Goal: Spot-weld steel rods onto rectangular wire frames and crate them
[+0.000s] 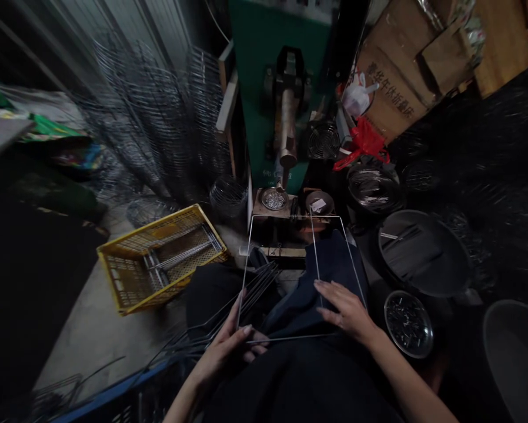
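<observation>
A thin, bent metal wire frame (pixel 245 258), roughly rectangular, lies above my lap. My left hand (pixel 233 338) grips its near left corner, the thumb on top and fingers curled beneath. Inside the frame, a straight wire rod (pixel 316 249) runs away from me and its far end reaches past the frame's far side. My right hand (pixel 346 308) has its fingertips and thumb at the near end of this rod, palm down. Several more bent wires (pixel 259 285) rest across my left thigh. Beyond the frame stands a green machine (pixel 257 88) with a metal arm (pixel 287 129) pointing down.
A yellow crate (pixel 127 249) with wire pieces sits on the floor at left. Close to the machine arm is a dish of small metal bits (pixel 274 200). At right are a large round pan (pixel 427 258) and a bowl of small dark parts (pixel 408 323). Wire racks (pixel 158 111) are stacked behind.
</observation>
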`<state>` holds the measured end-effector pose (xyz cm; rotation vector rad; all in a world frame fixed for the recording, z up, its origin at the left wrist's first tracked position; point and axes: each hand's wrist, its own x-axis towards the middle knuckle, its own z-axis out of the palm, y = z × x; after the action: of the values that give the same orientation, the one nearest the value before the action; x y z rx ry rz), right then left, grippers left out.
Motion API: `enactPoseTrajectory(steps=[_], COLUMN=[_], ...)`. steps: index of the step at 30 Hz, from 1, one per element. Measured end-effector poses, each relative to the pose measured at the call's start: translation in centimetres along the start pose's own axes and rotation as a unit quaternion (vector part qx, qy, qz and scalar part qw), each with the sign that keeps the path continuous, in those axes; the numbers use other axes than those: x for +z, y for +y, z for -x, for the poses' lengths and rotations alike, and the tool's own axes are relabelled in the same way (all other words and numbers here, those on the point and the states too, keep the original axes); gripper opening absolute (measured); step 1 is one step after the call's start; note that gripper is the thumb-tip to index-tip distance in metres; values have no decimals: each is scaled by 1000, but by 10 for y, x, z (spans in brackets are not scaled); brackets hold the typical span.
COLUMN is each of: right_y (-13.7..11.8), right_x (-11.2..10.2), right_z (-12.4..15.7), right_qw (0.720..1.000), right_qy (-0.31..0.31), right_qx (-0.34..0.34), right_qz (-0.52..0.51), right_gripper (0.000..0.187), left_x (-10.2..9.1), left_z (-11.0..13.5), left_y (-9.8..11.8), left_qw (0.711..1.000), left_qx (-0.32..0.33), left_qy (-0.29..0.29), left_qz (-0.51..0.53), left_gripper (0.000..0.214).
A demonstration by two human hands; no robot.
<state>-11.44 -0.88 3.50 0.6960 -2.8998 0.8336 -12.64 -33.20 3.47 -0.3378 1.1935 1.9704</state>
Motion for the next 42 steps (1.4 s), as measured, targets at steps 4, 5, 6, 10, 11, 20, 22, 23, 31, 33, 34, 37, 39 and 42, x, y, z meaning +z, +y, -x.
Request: enactPoseTrajectory(steps=[4, 5, 6, 10, 11, 20, 22, 23, 31, 33, 34, 37, 39, 42], right_y=[-7, -8, -10, -15, -15, -12, -18, -23, -55, -55, -54, -55, -56, -55], right_x=[8, 9, 10, 16, 18, 15, 17, 19, 22, 17, 14, 7, 4, 1], right_z=[-8, -11, -13, -21, -22, -15, -20, -23, -39, -35, -33, -30, -30, -30], right_qw=[999, 999, 999, 999, 999, 999, 999, 999, 995, 996, 996, 996, 995, 995], right_qy=[-25, -28, -28, -25, -26, 36, 41, 29, -23, -11, -14, -42, -58, -71], right_qx=[-19, -25, -29, -32, -34, 30, 28, 17, -70, -64, -61, -60, -59, -56], right_qz=[5, 5, 5, 0, -1, 25, 23, 15, -60, -56, -57, -59, -50, -36], right_gripper=[57, 56, 55, 54, 54, 55, 55, 55, 58, 60, 62, 67, 68, 67], left_x=[-2, -3, -4, -6, -6, -10, -10, -9, -9, -10, -11, -9, -7, -2], left_z=[-3, -4, -4, -5, -4, 1, 1, 1, 11, 15, 17, 19, 20, 19], left_y=[-1, -1, -2, -4, -4, -4, -4, -4, -5, -6, -6, -4, -1, 5], left_qw=[1000, 1000, 1000, 1000, 1000, 999, 999, 999, 999, 998, 998, 996, 995, 994], left_qx=[6, 9, 11, 16, 17, 36, 40, 42, 51, 59, 66, 90, 98, 106], left_qy=[7, 6, 4, -1, 0, 13, 10, 8, 2, 0, 0, 3, 1, 5], left_qz=[6, 7, 9, 19, 22, 5, 6, 6, 8, 16, 18, 20, 20, 18], left_gripper=[104, 103, 102, 104, 106, 108, 109, 108, 107, 106, 104, 100, 101, 100])
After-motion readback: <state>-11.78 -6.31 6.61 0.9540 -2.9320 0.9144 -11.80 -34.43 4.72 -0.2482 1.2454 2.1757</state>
